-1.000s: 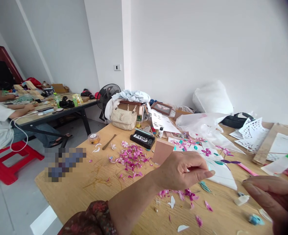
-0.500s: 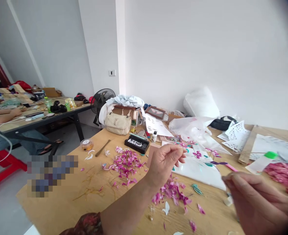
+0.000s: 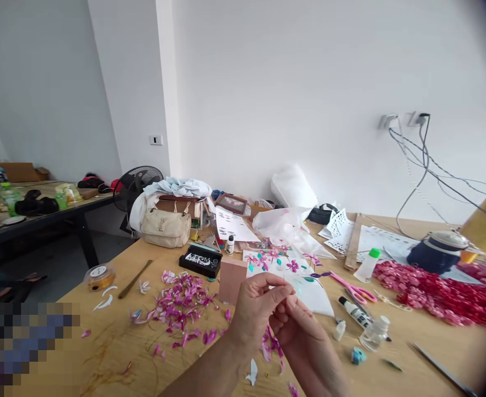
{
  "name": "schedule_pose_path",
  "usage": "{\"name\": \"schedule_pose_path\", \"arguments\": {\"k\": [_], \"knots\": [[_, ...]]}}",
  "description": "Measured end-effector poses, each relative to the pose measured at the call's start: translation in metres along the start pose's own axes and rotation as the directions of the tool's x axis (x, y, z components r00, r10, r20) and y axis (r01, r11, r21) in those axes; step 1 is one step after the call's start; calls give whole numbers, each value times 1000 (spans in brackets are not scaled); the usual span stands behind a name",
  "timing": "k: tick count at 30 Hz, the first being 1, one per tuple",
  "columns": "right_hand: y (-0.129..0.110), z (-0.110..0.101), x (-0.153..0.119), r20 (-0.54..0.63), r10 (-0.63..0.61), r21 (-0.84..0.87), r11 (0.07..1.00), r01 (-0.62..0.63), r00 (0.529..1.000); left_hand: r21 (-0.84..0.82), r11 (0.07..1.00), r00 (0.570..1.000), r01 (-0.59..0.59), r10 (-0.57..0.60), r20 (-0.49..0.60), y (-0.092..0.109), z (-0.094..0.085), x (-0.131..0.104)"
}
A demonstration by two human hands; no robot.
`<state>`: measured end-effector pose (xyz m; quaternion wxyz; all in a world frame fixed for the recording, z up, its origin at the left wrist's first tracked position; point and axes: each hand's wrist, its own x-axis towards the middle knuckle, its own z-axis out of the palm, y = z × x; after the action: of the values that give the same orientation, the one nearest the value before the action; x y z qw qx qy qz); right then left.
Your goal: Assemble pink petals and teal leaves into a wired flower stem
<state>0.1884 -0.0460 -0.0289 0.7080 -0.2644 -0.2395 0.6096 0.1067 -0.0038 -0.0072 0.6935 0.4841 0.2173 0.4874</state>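
Observation:
My left hand (image 3: 256, 303) and my right hand (image 3: 303, 331) meet above the table, fingertips almost touching. Both are closed in a pinch; what lies between the fingers, if anything, is too fine to make out. Beneath and left of them spreads a pile of magenta petals (image 3: 185, 300). Just beyond the fingers lies a white sheet (image 3: 323, 300) bearing pink flowers (image 3: 292, 266) and teal leaves. A pinkish block (image 3: 231, 281) stands behind my left hand. One white petal-shaped piece (image 3: 252, 372) rests below my wrists.
To the right are pink-handled scissors (image 3: 361, 293), a black-and-white tube (image 3: 355, 313), a glass bottle (image 3: 375, 333) and red-pink flower strands (image 3: 428, 292). Leftward lie a black box (image 3: 200, 262), a flat stick (image 3: 135, 279) and a round jar (image 3: 99, 277). A beige bag (image 3: 166, 227) sits at the back.
My hands, apart before, have come together over the petals, the right one moving left. The view has turned right, bringing in the scissors, bottles and wall sockets.

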Motion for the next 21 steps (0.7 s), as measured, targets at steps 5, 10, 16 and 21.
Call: {"name": "schedule_pose_path", "arguments": {"k": [5,10,16,21], "knots": [[3,1,1,1,-4,-74,997,4,1000,7,1000,999,-26,26,-40,9,1,1],[-9,-3,6,-61,-74,-226,972,59,995,94,990,994,-107,109,-24,16,-6,3],[-42,2,3,-80,-406,-597,751,283,910,414,894,985,-171,166,48,17,-12,-1],[-50,11,-2,88,-415,-723,599,344,906,609,729,946,-312,301,124,22,-11,-4]]}}
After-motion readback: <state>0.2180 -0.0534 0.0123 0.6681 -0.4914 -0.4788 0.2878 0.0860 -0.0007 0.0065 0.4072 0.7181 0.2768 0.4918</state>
